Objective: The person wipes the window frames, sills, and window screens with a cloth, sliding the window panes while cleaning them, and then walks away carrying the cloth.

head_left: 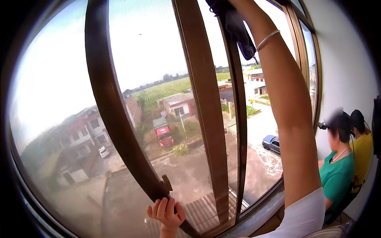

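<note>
My left hand (168, 212) is low in the view, fingers curled over the brown window sash frame (119, 131), just under a small latch (166, 183). My right arm (295, 131) reaches up along the window, a silver bangle (268, 39) round the wrist. At the top edge, a dark cloth (234, 25) hangs from my right hand, against a narrow brown frame bar (239, 119). The fingers of that hand are cut off or hidden by the cloth. A mesh screen covers the panes left of the bars.
At the right, a person in a green top (337, 174) and another in a yellow top (363, 154) are beside the white wall (337, 59). The window sill (258, 214) runs along the bottom. Outside lie a red truck (164, 135), a blue car (272, 142) and buildings.
</note>
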The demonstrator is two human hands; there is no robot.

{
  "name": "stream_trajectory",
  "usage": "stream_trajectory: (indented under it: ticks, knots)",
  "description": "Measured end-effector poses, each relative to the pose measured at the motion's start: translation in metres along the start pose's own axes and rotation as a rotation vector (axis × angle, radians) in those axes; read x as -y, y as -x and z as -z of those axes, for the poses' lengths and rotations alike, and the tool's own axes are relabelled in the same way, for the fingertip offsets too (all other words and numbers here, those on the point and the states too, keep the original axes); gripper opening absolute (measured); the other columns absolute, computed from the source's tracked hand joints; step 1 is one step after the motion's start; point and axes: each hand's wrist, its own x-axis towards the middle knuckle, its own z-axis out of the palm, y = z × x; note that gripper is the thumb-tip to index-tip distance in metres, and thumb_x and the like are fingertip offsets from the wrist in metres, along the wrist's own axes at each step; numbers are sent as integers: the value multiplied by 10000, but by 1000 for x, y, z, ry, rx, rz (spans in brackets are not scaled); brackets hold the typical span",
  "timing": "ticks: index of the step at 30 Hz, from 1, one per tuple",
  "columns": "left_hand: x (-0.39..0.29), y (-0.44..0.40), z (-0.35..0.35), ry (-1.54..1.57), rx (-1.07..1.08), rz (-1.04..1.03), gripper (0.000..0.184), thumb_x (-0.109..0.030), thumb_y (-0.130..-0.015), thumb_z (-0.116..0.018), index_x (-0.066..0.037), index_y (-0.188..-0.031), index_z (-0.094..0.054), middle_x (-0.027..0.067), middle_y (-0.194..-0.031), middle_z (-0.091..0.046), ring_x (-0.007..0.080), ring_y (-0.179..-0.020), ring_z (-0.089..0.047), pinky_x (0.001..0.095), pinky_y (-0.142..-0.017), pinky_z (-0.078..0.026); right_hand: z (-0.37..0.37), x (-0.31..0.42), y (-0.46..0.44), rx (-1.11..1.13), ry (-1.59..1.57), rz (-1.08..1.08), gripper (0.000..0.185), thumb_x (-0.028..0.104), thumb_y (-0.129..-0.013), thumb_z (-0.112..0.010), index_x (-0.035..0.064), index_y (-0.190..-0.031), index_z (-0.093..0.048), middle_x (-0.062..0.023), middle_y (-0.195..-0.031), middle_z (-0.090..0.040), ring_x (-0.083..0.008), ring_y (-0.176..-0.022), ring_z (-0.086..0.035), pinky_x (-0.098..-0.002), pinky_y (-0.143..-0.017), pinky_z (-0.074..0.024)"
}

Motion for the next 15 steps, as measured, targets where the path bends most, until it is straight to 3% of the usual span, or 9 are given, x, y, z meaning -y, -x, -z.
stream_trajectory:
  ticks: [2, 5, 6, 8, 10, 12, 15]
  knots:
    - [3, 7, -1, 8, -2, 8, 327, -175, -806, -585, -67, -1111, -536, 104, -1224, -440, 287, -1180, -399, 502, -1086, -175, -9, -1, 6, 72, -3, -32, 100, 23, -821, -527, -29, -814, -612, -124, -578, -569, -214, -422, -553, -370, -361, -464]
    - [8, 16, -7, 18, -4, 7, 313, -187, -809, -579, -83, -1102, -543, 91, -1217, -440, 279, -1174, -398, 498, -1085, -179, -21, -6, 0, -185, 121, -34, 57, 6, -783, -558, 2, -759, -609, -99, -523, -540, -193, -379, -511, -347, -339, -437]
    - [7, 20, -10, 12, -15, 3, 303, -195, -812, -574, -93, -1096, -547, 84, -1212, -440, 274, -1169, -398, 494, -1084, -183, -19, -9, -4, -118, 108, 38, 32, 16, -764, -593, 2, -774, -620, -113, -537, -555, -195, -383, -521, -351, -330, -430]
    - [6, 24, -10, 1, -18, 19, 280, -203, -812, -572, -105, -1075, -560, 76, -1204, -444, 269, -1165, -401, 486, -1084, -186, -19, -9, -19, -301, 314, 8, 61, 37, -752, -634, -5, -796, -631, -133, -588, -585, -228, -430, -560, -375, -372, -459]
    - [3, 19, -9, -24, -28, 23, 258, -210, -813, -569, -118, -1054, -573, 68, -1197, -448, 263, -1160, -403, 478, -1083, -190, 3, -22, -64, -357, 378, 68, 83, 52, -764, -635, -12, -817, -631, -139, -627, -601, -248, -474, -582, -383, -411, -476]
    - [-2, 15, -10, 2, -74, 85, 136, -221, -831, -587, -189, -951, -643, -10, -1157, -505, 185, -1133, -444, 431, -1077, -212, 7, -28, -84, -395, 390, 50, 87, 63, -780, -628, -9, -828, -631, -134, -646, -608, -243, -499, -590, -376, -429, -482]
    - [-4, 14, -15, -23, -83, 73, 127, -202, -827, -581, -217, -931, -653, -29, -1126, -521, 171, -1127, -449, 406, -1065, -228, 6, -33, -103, -404, 365, 20, 96, 80, -803, -618, -6, -845, -631, -127, -674, -619, -236, -537, -602, -366, -457, -491]
